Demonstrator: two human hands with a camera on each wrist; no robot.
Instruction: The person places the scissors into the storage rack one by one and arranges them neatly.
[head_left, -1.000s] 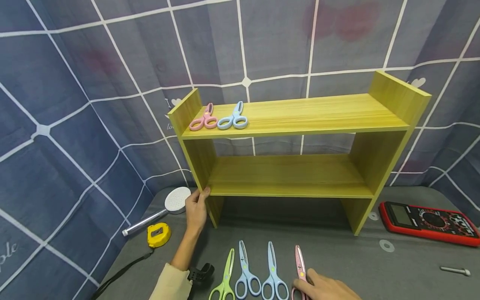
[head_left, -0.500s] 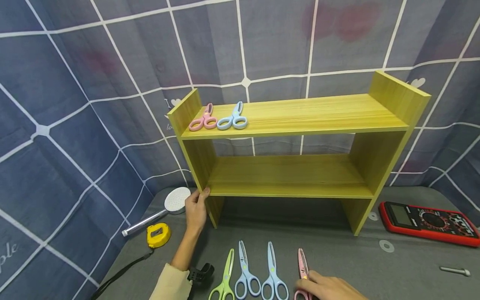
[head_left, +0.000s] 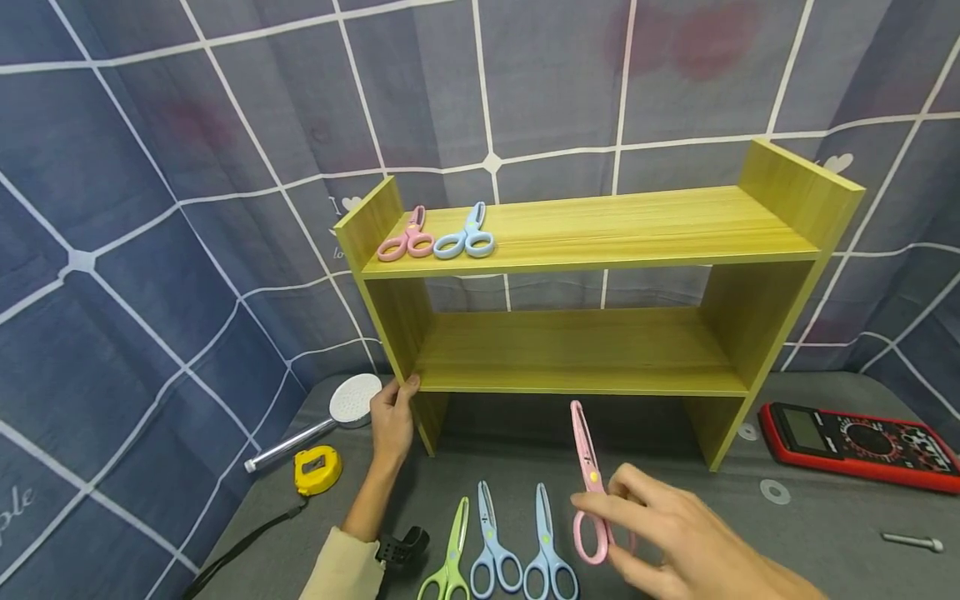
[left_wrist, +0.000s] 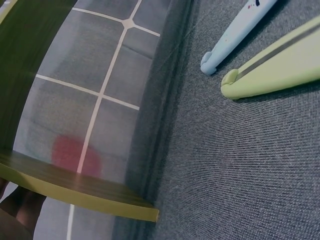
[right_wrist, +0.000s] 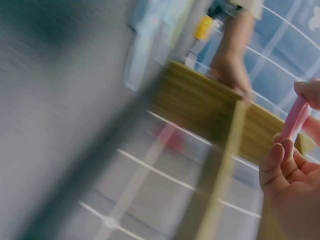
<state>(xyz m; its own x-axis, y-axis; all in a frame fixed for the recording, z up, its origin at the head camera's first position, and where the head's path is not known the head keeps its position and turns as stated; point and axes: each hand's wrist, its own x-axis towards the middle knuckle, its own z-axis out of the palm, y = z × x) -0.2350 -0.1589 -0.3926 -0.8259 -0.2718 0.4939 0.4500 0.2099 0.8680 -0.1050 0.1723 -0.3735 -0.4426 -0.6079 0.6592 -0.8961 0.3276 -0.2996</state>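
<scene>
The head camera looks forward and down on the yellow shelf (head_left: 585, 292) from in front. The left wrist camera sits low beside the shelf's (left_wrist: 75, 185) foot, very near. The right wrist camera, blurred, faces the shelf (right_wrist: 210, 110) too.

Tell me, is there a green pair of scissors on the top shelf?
No, the top shelf holds only pink scissors and blue scissors.

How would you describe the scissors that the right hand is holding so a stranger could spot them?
Start at the yellow wooden shelf. In front of it, above the grey mat, the right hand holds pink scissors with the tip pointing up. The green scissors and two blue ones lie flat.
</scene>
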